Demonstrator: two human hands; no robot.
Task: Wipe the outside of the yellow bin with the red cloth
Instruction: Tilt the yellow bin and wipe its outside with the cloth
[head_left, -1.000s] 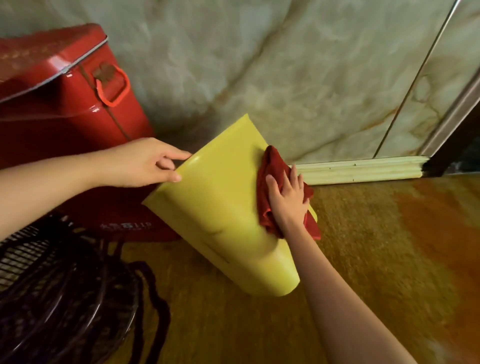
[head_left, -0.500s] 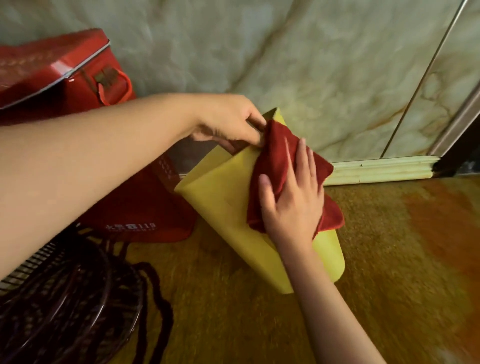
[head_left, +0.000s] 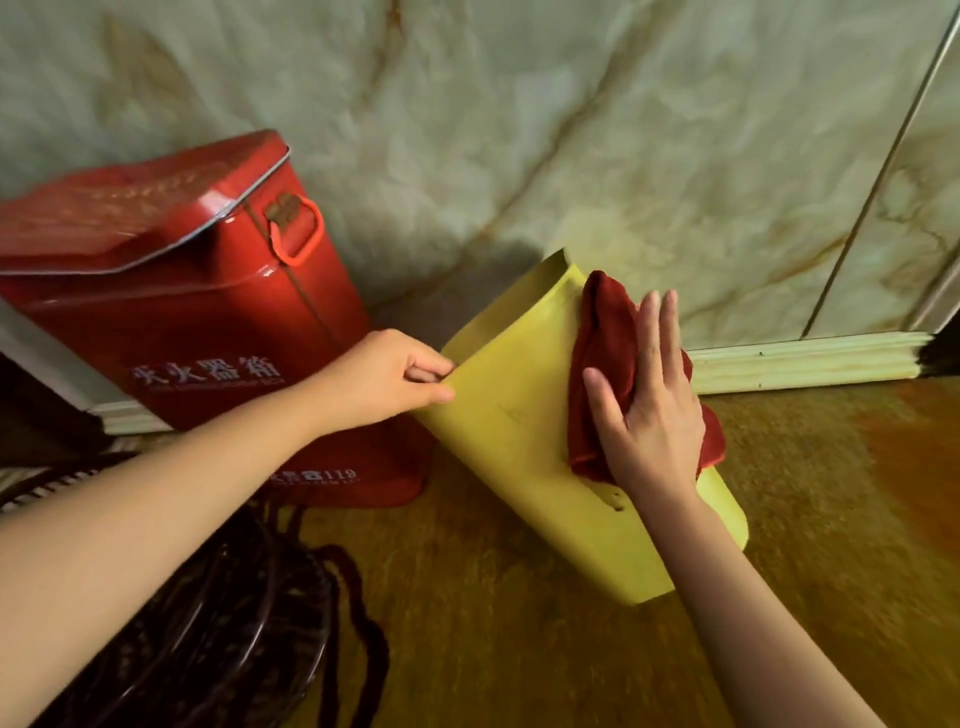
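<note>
The yellow bin (head_left: 524, 441) is tilted, its open rim up and to the left, its base on the floor at the lower right. My left hand (head_left: 384, 379) pinches the rim at its left corner. The red cloth (head_left: 602, 353) lies bunched on the bin's upper right side. My right hand (head_left: 649, 415) lies flat on the cloth, fingers spread and pointing up, pressing it against the bin wall. The cloth's lower right part is hidden under my palm.
A red metal box (head_left: 208, 322) with white lettering stands left of the bin, against the marble wall (head_left: 571, 130). A dark wire fan guard (head_left: 208, 623) lies at the lower left. Pale skirting (head_left: 805, 358) runs along the wall at right. The floor (head_left: 831, 545) is brownish-orange.
My left hand has moved from the bin's top corner down to the rim's left corner. The cloth and my right hand sit a little lower on the bin. The view has shifted.
</note>
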